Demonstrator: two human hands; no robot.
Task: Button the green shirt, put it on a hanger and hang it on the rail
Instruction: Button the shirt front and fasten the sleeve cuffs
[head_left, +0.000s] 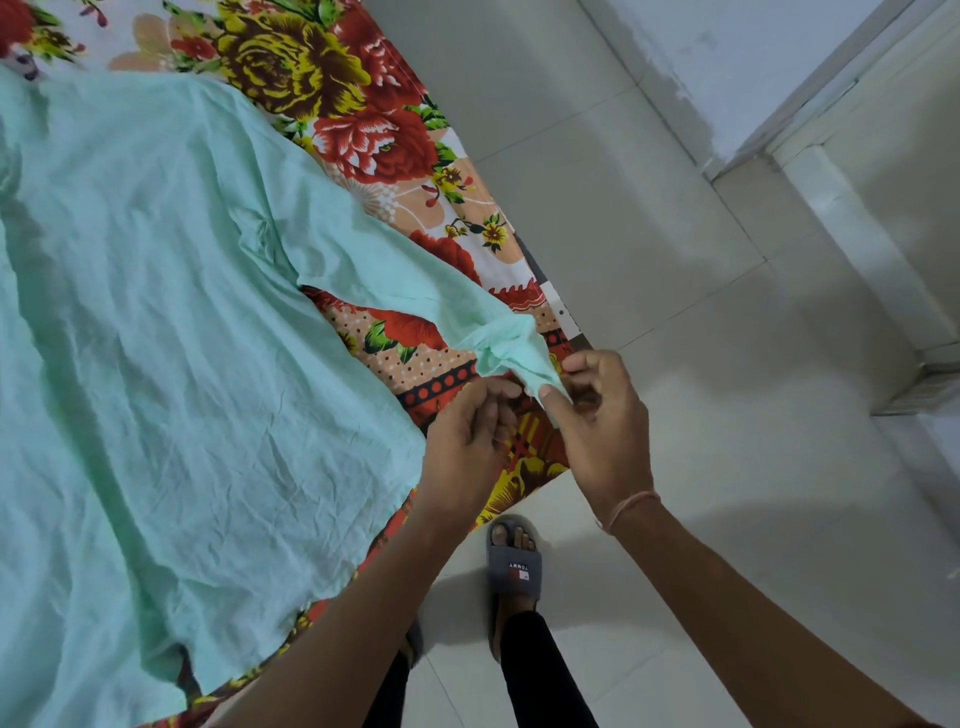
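Observation:
The pale green shirt (171, 322) lies spread and creased over a flowered bed sheet (332, 88). One sleeve (395, 270) stretches toward the bed's edge, and its cuff (511, 353) is bunched up there. My right hand (605, 415) pinches the cuff's end between thumb and fingers. Just left of it, my left hand (470, 436) has its fingers curled at the same cuff; its hold is partly hidden. No hanger or rail is in view.
The bed's edge runs diagonally from top centre to bottom left. Right of it is pale tiled floor (701, 291), with a white wall and step at the upper right. My foot in a grey slipper (514, 566) stands close to the bed.

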